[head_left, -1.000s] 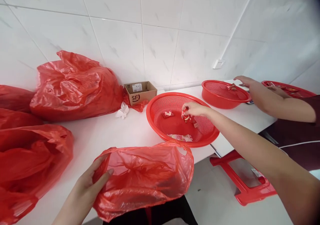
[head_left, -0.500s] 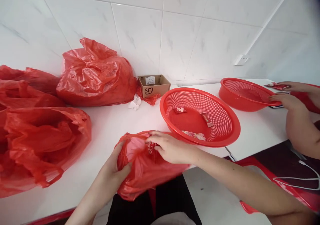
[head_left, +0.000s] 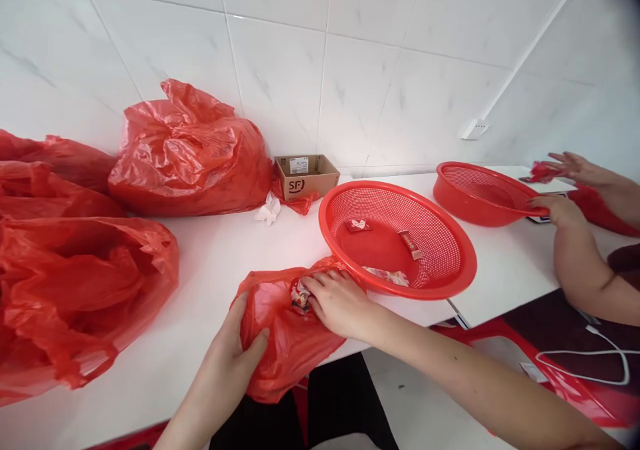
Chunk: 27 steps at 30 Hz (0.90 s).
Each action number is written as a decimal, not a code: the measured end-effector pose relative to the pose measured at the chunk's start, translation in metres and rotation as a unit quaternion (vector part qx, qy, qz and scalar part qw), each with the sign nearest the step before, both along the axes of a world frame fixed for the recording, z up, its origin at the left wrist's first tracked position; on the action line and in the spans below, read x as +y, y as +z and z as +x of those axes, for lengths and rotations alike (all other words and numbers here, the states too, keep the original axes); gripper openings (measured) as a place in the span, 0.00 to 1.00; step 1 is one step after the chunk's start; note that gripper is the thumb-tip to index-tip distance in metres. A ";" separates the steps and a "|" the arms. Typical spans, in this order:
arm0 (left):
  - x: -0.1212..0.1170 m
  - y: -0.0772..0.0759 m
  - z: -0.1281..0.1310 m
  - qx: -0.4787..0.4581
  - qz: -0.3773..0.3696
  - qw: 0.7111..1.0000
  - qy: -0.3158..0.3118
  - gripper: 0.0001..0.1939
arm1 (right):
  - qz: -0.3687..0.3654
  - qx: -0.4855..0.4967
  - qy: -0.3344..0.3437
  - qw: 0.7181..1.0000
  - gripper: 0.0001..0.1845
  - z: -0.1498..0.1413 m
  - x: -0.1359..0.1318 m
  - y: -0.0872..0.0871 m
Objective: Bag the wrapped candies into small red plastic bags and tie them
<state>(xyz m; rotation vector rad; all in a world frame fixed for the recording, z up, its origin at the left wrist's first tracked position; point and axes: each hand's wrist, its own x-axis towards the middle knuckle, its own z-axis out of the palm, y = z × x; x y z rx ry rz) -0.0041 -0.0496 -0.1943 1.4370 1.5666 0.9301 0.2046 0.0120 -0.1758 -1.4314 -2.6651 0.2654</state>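
A red plastic bag (head_left: 285,353) lies at the table's front edge with its mouth spread toward me. My left hand (head_left: 235,343) grips the bag's left side, thumb over the rim. At the right side of the mouth, my right hand (head_left: 343,303) is closed on the gathered plastic, its fingertips beside small printed packets (head_left: 300,297) that show inside. How many packets there are is hidden. Just beyond my right hand stands a red perforated basket (head_left: 370,253). In it lie a small red packet (head_left: 358,225), a narrow red packet (head_left: 411,245) and a pale printed packet (head_left: 387,276).
Large red bags (head_left: 190,157) crowd the left side. A small cardboard box (head_left: 306,182) and crumpled white tissue (head_left: 269,209) sit near the wall. At right, a co-worker's hand (head_left: 557,207) touches a second red basket (head_left: 480,200); the other hand (head_left: 580,168) holds something red.
The bag's mouth has spread wider, and the packets inside show more. My right hand has shifted slightly right along the rim. The co-worker's far hand has lifted something red.
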 end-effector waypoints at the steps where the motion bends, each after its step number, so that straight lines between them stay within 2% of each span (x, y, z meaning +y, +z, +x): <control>1: 0.002 -0.006 0.002 0.001 0.001 1.000 -0.002 0.38 | 0.001 -0.002 -0.001 1.000 0.22 -0.002 0.000 -0.004; 4: 0.012 -0.019 0.007 0.002 -0.010 1.000 0.009 0.39 | -0.008 -0.012 -0.009 1.000 0.25 -0.007 -0.001 -0.016; 7: 0.022 -0.020 0.013 0.040 -0.038 0.998 0.019 0.43 | -0.033 -0.019 -0.015 0.999 0.28 -0.008 -0.006 -0.016; 9: 0.027 -0.015 0.017 0.093 -0.057 0.994 0.017 0.47 | -0.027 0.024 0.014 0.999 0.28 -0.003 -0.012 0.001; 12: 0.035 -0.009 0.022 0.145 -0.066 0.987 0.021 0.48 | 0.012 0.154 0.055 0.986 0.24 0.022 -0.011 0.047; 14: 0.042 -0.008 0.026 0.144 -0.066 0.987 0.027 0.47 | 0.035 0.173 -0.015 0.984 0.21 0.050 0.003 0.073; 15: 0.045 -0.009 0.028 0.134 -0.065 0.988 0.030 0.47 | 0.027 0.130 -0.064 0.989 0.21 0.065 0.013 0.080; 17: 0.052 -0.013 0.033 0.091 -0.053 0.994 0.036 0.47 | -0.061 -0.001 -0.124 0.990 0.22 0.093 0.034 0.080; 19: 0.057 -0.016 0.036 0.029 -0.038 0.998 0.028 0.49 | -0.174 -0.105 -0.140 0.969 0.23 0.114 0.052 0.066; 21: 0.058 -0.018 0.033 -0.015 -0.026 1.000 0.007 0.50 | -0.231 -0.137 -0.137 0.953 0.20 0.126 0.066 0.048; 23: 0.056 -0.017 0.023 -0.013 -0.004 1.000 -0.015 0.46 | -0.231 -0.128 -0.135 0.955 0.17 0.132 0.076 0.041; 24: 0.054 -0.014 0.017 0.008 0.012 1.000 -0.019 0.43 | -0.224 -0.123 -0.137 0.957 0.15 0.133 0.079 0.042; 27: 0.043 -0.003 -0.004 0.100 0.066 0.993 -0.004 0.31 | -0.177 -0.068 -0.145 0.971 0.11 0.127 0.081 0.066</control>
